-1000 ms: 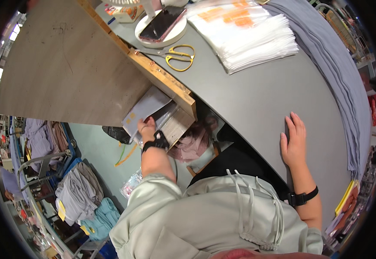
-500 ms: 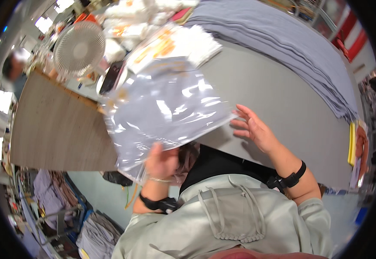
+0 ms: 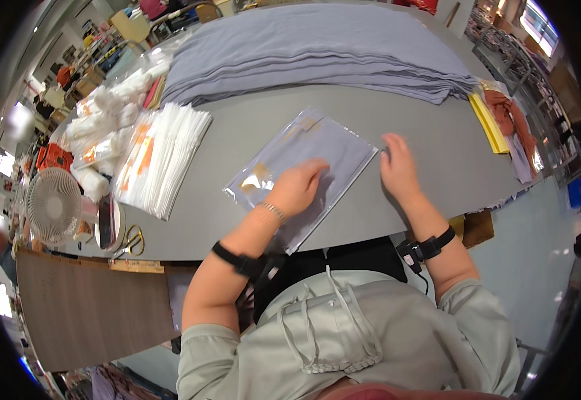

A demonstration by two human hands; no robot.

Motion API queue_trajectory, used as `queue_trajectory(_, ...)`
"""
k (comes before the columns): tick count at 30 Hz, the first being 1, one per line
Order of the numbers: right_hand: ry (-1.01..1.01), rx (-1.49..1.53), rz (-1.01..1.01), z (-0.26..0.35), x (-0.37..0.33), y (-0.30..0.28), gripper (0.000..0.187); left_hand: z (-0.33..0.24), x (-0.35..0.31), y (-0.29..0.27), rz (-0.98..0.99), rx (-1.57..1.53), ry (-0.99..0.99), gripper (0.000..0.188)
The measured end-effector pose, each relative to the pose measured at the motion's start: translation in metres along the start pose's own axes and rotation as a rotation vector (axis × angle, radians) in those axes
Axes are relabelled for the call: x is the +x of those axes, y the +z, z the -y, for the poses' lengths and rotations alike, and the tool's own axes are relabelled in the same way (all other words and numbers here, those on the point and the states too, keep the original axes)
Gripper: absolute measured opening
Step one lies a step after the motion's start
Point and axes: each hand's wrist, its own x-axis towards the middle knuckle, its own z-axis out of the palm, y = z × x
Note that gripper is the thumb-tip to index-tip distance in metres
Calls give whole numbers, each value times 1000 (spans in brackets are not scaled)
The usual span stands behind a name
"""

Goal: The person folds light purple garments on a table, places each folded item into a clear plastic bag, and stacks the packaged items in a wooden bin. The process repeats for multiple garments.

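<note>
A clear plastic bag [image 3: 341, 157] with folded grey-blue fabric inside lies slanted on the grey table in front of me. My left hand [image 3: 298, 187] is over the middle of the bag, palm down, its fingers pointing right and slightly blurred. It appears to rest on the plastic without gripping it. Just past the bag's right edge is my right hand [image 3: 399, 167], fingers extended and thumb apart, holding nothing. Orange-yellow marks show on the bag's left part and at its far end.
A long stack of grey-blue fabric [image 3: 317, 53] spans the table's far side. At left are a pile of white plastic bags [image 3: 164, 160], a fan [image 3: 54, 205], a phone [image 3: 106, 223] and scissors [image 3: 130, 241]. Yellow strips [image 3: 487, 123] and rust-coloured cloth [image 3: 512, 117] lie at right.
The bag, lifted and tilted before, now lies flat on the table. My left hand has moved from its near edge onto its middle. The view has turned to the right.
</note>
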Motion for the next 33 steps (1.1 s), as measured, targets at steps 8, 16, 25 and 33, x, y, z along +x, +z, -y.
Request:
queue_trajectory(8, -148, -200, 203, 12, -19, 2, 32, 25, 76, 55, 223, 518, 244, 43)
queue_trajectory(16, -603, 84, 414, 66, -48, 3, 27, 31, 77, 56, 154, 395, 184, 44)
queue_trajectory(25, -867, 508, 584, 123, -82, 56, 5, 17, -30, -8, 177, 586, -50, 42)
queue_trajectory(33, -780, 63, 586, 115, -56, 35, 10, 28, -43, 2, 160, 679, -44, 51)
